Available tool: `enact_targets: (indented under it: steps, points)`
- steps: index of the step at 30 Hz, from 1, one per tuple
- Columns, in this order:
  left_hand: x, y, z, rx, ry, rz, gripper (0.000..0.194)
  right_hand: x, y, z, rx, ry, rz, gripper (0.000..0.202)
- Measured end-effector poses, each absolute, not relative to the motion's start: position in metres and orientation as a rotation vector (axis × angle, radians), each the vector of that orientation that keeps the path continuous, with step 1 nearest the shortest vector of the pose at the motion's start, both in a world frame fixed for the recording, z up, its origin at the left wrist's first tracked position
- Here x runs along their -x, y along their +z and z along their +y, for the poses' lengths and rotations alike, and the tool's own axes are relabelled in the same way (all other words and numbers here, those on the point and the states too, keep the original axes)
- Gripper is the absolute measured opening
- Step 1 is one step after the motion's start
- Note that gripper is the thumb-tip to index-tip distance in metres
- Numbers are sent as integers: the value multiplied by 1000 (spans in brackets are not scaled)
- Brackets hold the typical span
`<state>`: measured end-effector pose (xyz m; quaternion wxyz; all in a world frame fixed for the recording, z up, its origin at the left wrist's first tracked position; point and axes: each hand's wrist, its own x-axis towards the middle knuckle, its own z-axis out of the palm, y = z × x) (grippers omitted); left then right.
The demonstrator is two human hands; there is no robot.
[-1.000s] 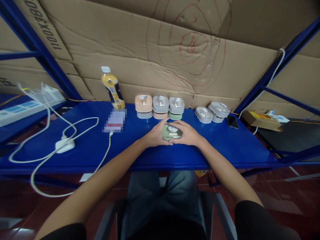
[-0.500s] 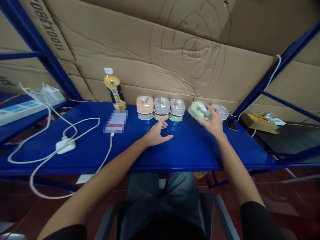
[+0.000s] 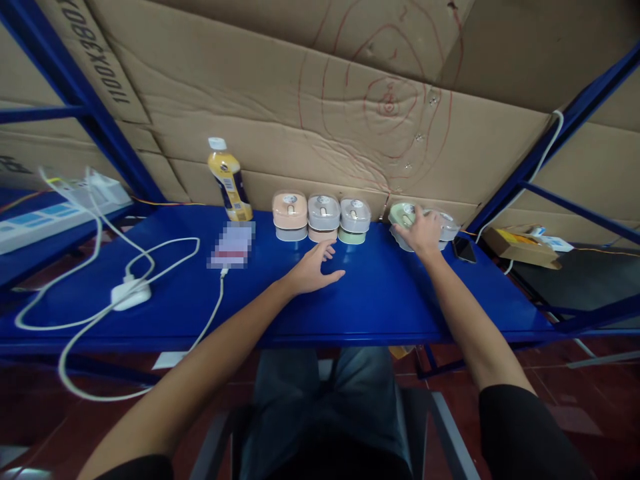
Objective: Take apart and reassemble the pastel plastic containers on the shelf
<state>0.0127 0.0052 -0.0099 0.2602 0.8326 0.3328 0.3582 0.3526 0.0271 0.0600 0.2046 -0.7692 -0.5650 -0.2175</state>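
Note:
My right hand (image 3: 424, 233) grips a green lidded container (image 3: 401, 215) with a clear cover, at the back right of the blue table. A pale base (image 3: 404, 243) shows below it; whether the two touch is hard to see. Just right of that, partly behind my fingers, is a grey container (image 3: 449, 227). My left hand (image 3: 316, 268) hovers with fingers apart, holding nothing, in front of three two-tone stacks: a peach-over-grey stack (image 3: 290, 215), a grey-over-peach stack (image 3: 323, 217) and a grey-over-green stack (image 3: 355, 219).
A yellow drink bottle (image 3: 231, 180) stands at the back left, near a blurred-out flat device (image 3: 233, 244) on a cable. White cables and a charger (image 3: 131, 294) lie on the left. A phone (image 3: 465, 250) rests at right. Cardboard (image 3: 250, 87) walls the back.
My right hand has carried the green container slightly right and brought it level over the pale base. My left hand stays almost where it was.

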Motion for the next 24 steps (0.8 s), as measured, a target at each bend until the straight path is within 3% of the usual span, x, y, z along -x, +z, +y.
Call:
enact_targets:
  steps: [16,24]
  points:
    - [-13,-7,3,-2291,943,911,74,-274,32,31,2280,-429,-1658,77]
    - [-13,-3,0,-2274,923,917,71,-264,52,19,2084,-560,-1802,96]
